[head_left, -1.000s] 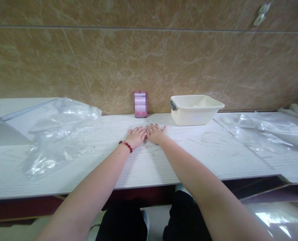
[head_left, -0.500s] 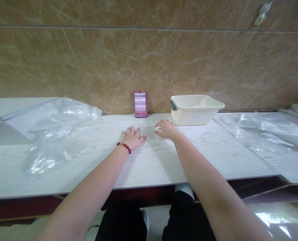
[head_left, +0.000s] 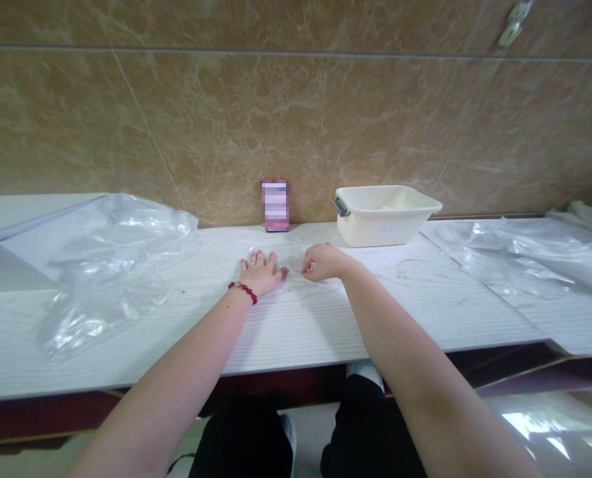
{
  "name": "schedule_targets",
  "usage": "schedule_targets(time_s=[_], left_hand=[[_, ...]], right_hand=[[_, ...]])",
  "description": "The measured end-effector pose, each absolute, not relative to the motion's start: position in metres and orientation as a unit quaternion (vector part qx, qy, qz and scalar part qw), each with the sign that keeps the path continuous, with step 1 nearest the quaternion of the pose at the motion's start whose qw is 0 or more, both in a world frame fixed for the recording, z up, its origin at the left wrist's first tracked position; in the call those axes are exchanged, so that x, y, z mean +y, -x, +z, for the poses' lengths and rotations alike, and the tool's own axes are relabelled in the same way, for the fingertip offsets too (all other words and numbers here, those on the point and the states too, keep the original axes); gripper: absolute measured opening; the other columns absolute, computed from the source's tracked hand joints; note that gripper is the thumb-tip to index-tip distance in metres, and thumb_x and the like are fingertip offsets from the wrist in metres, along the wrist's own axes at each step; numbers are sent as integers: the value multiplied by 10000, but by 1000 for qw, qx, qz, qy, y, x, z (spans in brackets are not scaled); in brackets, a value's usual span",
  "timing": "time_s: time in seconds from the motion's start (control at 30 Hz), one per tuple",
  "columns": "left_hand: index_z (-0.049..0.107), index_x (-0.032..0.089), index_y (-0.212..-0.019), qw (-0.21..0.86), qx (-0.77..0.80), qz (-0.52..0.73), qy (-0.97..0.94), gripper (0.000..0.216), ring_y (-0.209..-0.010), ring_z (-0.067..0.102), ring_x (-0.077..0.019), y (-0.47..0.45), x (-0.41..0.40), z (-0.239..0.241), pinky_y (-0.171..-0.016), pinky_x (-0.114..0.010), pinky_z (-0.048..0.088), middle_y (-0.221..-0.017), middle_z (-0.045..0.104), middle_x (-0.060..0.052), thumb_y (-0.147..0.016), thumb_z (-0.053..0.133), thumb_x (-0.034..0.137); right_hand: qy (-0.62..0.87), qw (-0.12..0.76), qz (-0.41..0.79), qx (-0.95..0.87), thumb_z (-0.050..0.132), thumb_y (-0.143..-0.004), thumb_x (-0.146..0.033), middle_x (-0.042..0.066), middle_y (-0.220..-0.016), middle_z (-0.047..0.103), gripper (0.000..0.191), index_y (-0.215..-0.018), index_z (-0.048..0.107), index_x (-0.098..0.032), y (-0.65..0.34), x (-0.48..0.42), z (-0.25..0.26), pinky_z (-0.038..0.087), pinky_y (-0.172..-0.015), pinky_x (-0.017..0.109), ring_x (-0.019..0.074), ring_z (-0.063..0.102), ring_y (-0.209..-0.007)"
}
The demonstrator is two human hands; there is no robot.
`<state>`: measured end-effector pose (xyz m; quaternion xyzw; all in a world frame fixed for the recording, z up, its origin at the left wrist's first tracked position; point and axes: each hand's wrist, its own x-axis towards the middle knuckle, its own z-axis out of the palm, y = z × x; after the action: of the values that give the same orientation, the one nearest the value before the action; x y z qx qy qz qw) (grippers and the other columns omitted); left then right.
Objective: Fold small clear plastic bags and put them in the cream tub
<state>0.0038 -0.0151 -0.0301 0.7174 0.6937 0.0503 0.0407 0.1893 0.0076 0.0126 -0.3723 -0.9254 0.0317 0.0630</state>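
My left hand, with a red bead bracelet at the wrist, lies flat with spread fingers on the white wood-grain table. Beneath and beside it is a thin piece of clear plastic, hard to make out against the table. My right hand is closed in a pinch, thumb and forefinger meeting at the right side of this plastic. A phone with a blurred screen leans upright on the wall behind the hands.
A cream plastic tub with a grey handle stands behind my right hand. Crumpled clear plastic lies at the left by a white box-like shape. More clear plastic sheeting covers the right end. A brown tiled wall closes the back.
My right hand's fingers have gone from spread to pinched, and the hand has shifted slightly left. The left hand stays flat on the table. The view has moved slightly.
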Motion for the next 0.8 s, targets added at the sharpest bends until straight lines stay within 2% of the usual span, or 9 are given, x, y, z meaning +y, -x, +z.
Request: schedule_targets(time_s=[0.2,0.33,0.4,0.5,0.57,0.67,0.8], left_hand=[[277,168,-1263,43,682,68,-727,738,-1226,86,-323,-2,-19,-27,-900,-567,38,-1336,195,-173,-702,190,639],[274,134,-1262,27,599,80,-796,792,-1224,107,-317,-3,-24,-23,-911,-559,14,-1324,227,-176,-657,320,643],[285,118,-1255,26,555,95,-826,734,-1213,173,-298,-4,-23,-22,-934,-525,51,-1305,274,-173,-684,375,569],[383,122,-1199,52,517,122,-845,480,-1148,331,-251,-5,-19,-22,-954,-455,133,-1225,414,-147,-768,356,331],[461,139,-1139,96,506,155,-843,398,-1078,424,-227,-2,-17,-20,-946,-404,203,-1153,495,-122,-766,344,220],[557,153,-1021,207,492,273,-800,324,-1018,476,-220,4,-19,-12,-910,-359,289,-1066,564,-87,-752,394,230],[590,124,-924,478,404,458,-631,256,-951,524,-208,9,-29,4,-873,-369,346,-978,605,-89,-747,445,239]], right_hand=[[358,93,29,-929,509,-633,-265,13,-755,614,173,-717,651,-214,-189,10,8,318,-637,233,140,528,-725],[336,148,26,-930,508,-628,-236,22,-765,594,158,-718,632,-196,-190,13,5,335,-655,233,136,519,-731],[325,182,33,-928,512,-623,-217,25,-766,589,150,-720,621,-185,-191,14,5,341,-680,240,137,515,-744],[307,241,55,-919,516,-629,-201,30,-755,586,129,-716,605,-167,-190,15,5,341,-730,263,141,512,-764],[294,288,91,-907,514,-657,-231,33,-763,588,127,-724,596,-161,-189,14,6,336,-767,279,142,513,-783],[300,384,194,-851,484,-709,-354,37,-883,582,236,-836,573,-175,-187,13,8,328,-814,296,145,502,-872],[337,494,406,-691,379,-735,-522,33,-1050,531,417,-1001,490,-222,-186,18,9,337,-833,326,159,456,-1001]])
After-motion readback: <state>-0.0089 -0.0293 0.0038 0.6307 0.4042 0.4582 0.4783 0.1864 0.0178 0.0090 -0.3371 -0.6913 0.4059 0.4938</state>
